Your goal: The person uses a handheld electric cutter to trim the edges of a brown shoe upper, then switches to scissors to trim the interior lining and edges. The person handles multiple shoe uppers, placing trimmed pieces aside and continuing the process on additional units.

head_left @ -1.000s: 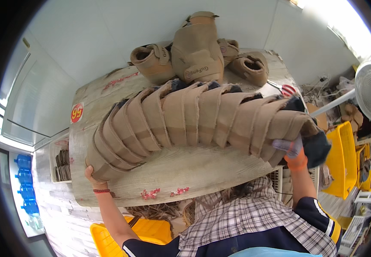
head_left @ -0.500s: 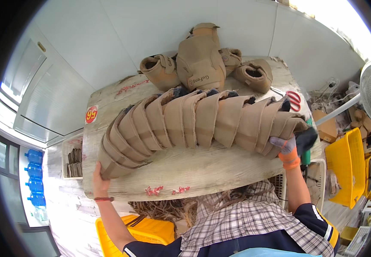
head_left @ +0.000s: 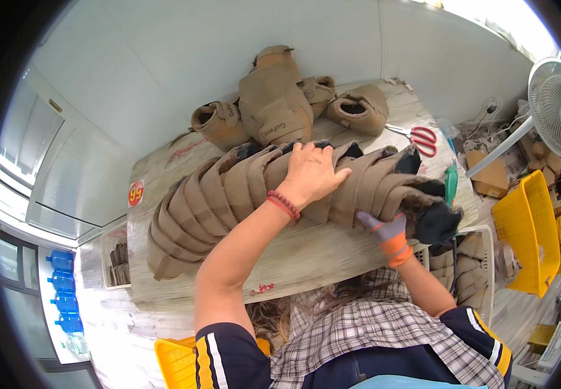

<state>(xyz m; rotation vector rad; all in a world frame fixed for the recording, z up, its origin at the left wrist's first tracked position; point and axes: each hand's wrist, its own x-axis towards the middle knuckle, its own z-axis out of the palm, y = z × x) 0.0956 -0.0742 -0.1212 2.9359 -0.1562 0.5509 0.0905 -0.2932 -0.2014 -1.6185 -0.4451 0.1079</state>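
A long curved row of nested brown shoe uppers (head_left: 197, 211) with dark fleecy lining lies across the table (head_left: 293, 259). My bare left hand (head_left: 313, 172), a red bead bracelet at its wrist, rests on top of the row right of its middle, fingers and thumb spread. At the right end, my right hand (head_left: 389, 233), in a grey glove with an orange cuff, grips the lower edge of the uppers; its thumb shows and the other fingers are mostly hidden. A dark lining piece (head_left: 437, 222) sticks out beyond that end.
Behind the row stand several brown shoe uppers (head_left: 274, 104). Red-handled scissors (head_left: 423, 139) and a green-handled tool (head_left: 450, 183) lie at the table's right. A white fan (head_left: 559, 107) and yellow crate (head_left: 525, 233) stand further right; another yellow crate (head_left: 173, 364) sits below left.
My left hand has gone from the row's left end to its top, right of the middle. The right hand has shifted left, and the row's right end now tilts nearer me.
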